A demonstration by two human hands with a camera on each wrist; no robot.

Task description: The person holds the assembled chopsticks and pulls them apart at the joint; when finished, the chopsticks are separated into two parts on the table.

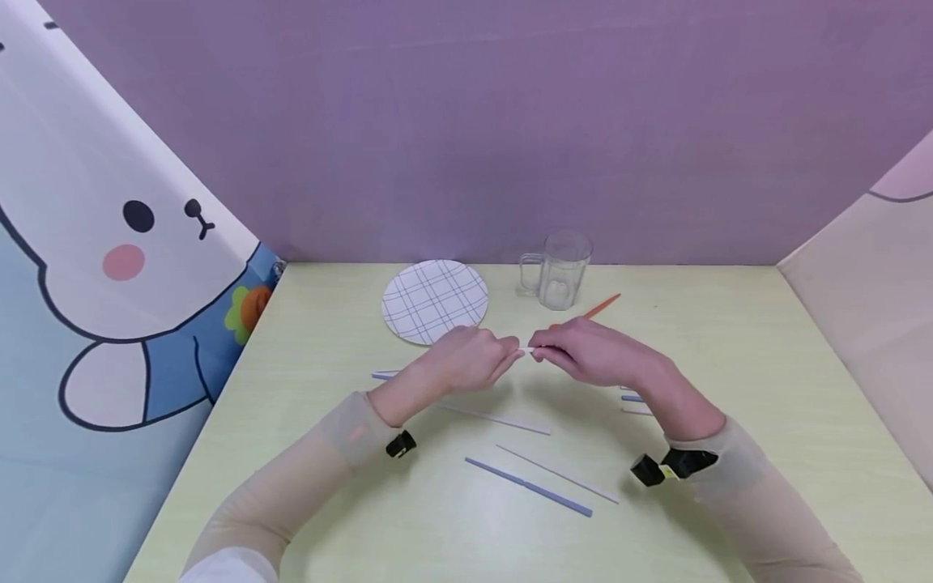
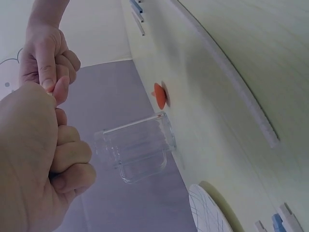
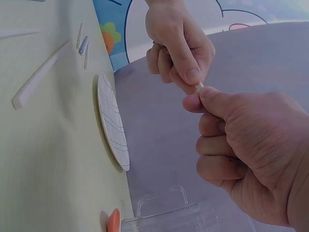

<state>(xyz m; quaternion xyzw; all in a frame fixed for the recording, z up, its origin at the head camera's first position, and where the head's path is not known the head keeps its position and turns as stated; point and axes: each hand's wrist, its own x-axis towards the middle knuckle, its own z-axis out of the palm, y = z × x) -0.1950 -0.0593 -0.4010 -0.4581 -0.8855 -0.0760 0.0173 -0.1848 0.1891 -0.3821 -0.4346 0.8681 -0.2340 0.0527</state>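
Observation:
Above the middle of the table, my left hand (image 1: 470, 359) and my right hand (image 1: 590, 352) meet almost fingertip to fingertip. Between them is a thin white strip (image 1: 526, 350), each hand pinching it with thumb and forefinger. Only a short bit of it shows; the fingers cover the rest. In the right wrist view the same white strip (image 3: 199, 86) peeks out between the thumbs. Below the hands lie a long white strip (image 1: 503, 419), another white strip (image 1: 557, 474) and a blue strip (image 1: 528, 486), which looks stepped midway along.
A round checked plate (image 1: 435, 295) lies at the back, beside a clear glass mug (image 1: 564, 275) with a handle. An orange pointed tool (image 1: 603, 305) is partly hidden behind the right hand. More white and blue strips (image 1: 632, 398) lie right, others (image 1: 382, 375) left.

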